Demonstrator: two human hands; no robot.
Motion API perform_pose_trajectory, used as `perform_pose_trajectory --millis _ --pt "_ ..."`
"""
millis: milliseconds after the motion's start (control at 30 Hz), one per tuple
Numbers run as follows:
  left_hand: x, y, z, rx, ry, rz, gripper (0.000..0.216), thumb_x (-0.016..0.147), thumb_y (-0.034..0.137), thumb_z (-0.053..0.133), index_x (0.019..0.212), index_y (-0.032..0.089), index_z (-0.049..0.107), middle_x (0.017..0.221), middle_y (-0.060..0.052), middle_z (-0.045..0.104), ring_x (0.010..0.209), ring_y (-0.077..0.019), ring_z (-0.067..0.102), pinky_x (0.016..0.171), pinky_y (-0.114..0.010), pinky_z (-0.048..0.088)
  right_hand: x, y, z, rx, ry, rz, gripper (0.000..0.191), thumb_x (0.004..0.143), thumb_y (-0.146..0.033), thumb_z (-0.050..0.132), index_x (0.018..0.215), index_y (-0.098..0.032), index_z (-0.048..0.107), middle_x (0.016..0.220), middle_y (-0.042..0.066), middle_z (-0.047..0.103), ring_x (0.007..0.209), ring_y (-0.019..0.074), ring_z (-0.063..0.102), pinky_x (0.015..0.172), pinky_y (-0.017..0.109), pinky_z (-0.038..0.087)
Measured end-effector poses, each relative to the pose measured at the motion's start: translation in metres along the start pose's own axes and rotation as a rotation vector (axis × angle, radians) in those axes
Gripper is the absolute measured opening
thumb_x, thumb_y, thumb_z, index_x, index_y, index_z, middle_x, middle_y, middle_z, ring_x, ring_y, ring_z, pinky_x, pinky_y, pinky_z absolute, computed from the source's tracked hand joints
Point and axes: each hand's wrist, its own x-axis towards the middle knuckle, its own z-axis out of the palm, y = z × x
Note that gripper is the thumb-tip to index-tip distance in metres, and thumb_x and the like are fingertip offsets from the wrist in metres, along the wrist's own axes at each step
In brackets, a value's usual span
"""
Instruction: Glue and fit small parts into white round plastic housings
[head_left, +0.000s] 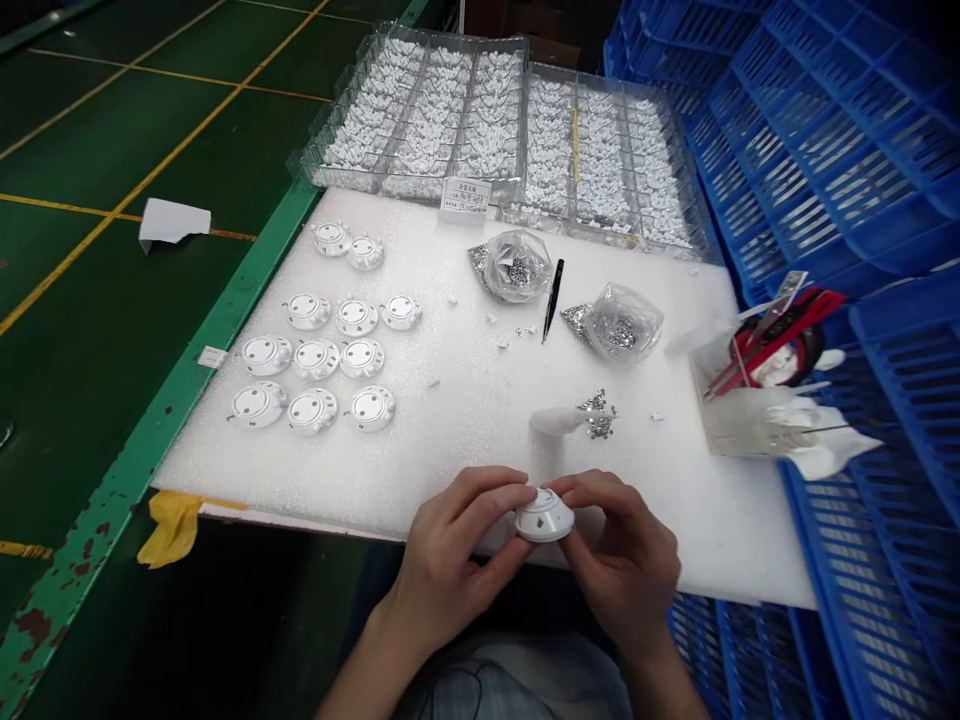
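Both hands hold one small round white plastic housing (544, 517) at the near edge of the white foam sheet (465, 420). My left hand (450, 560) grips its left side with thumb and fingers. On its right side and top rest the pinched fingers of my right hand (619, 555). Several finished-looking white round housings (315, 355) lie in rows on the sheet's left part. A small heap of tiny metal parts (598, 412) lies just beyond my hands, next to a white plastic piece (555, 420).
Two clear bags of metal parts (517, 265) (622, 322) and black tweezers (553, 298) lie mid-sheet. Clear trays of white parts (495, 125) stand at the back. Blue crates (840, 150) line the right; a clear box (742, 410) holds red-handled tools. Green floor lies left.
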Motion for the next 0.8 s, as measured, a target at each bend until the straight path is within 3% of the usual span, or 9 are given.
perform_pose_trajectory --millis 133,333,800 --pt "-0.003 0.003 -0.002 0.003 0.029 -0.034 0.021 0.098 0.009 0.067 0.114 0.021 0.072 0.111 -0.006 0.075 0.098 -0.0164 0.076 0.089 -0.023 0.063 0.001 -0.002 -0.002 0.012 -0.029 -0.042 0.024 0.089 -0.004 0.070 0.101 -0.025 0.066 0.091 0.001 0.075 0.084 0.0170 0.073 0.075 0.031 0.059" --pt "-0.004 0.009 0.002 -0.063 0.100 -0.092 0.017 0.097 0.011 0.070 0.110 0.023 0.074 0.102 -0.004 0.076 0.090 -0.0174 0.075 0.082 -0.026 0.064 0.002 -0.002 -0.008 0.060 -0.071 -0.046 0.020 0.090 -0.010 0.072 0.103 -0.025 0.068 0.093 0.004 0.076 0.085 0.0194 0.072 0.073 0.033 0.060" --pt "-0.006 0.012 0.007 -0.108 0.075 -0.090 0.023 0.096 0.006 0.069 0.114 0.021 0.071 0.110 -0.005 0.076 0.098 -0.0153 0.075 0.089 -0.022 0.061 0.001 -0.001 -0.008 0.109 -0.024 -0.019 0.018 0.091 -0.010 0.072 0.099 -0.025 0.067 0.092 0.003 0.075 0.085 0.0188 0.071 0.074 0.033 0.059"
